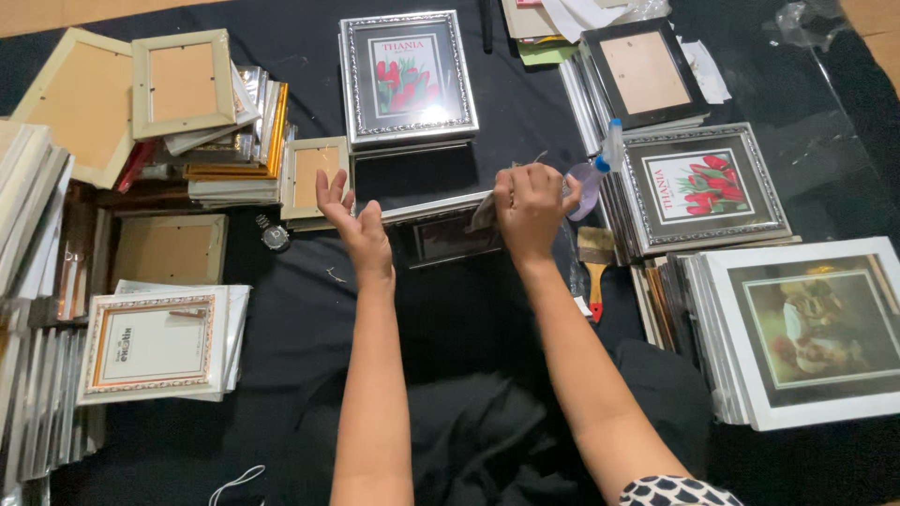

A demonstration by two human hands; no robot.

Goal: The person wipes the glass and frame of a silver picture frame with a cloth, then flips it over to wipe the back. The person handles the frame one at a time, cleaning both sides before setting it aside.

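My right hand is closed on a small grey cloth and presses it on the upper edge of a dark picture frame with a silver border that lies on the black cloth in front of me. My left hand hovers open, palm up and fingers spread, just left of that frame, holding nothing. Behind the frame stands a stack topped by a silver frame with a red tulip print.
Stacks of frames ring the black floor cloth: wooden and cream ones at left, silver and white ones at right. A spray bottle, a paintbrush and a wristwatch lie nearby.
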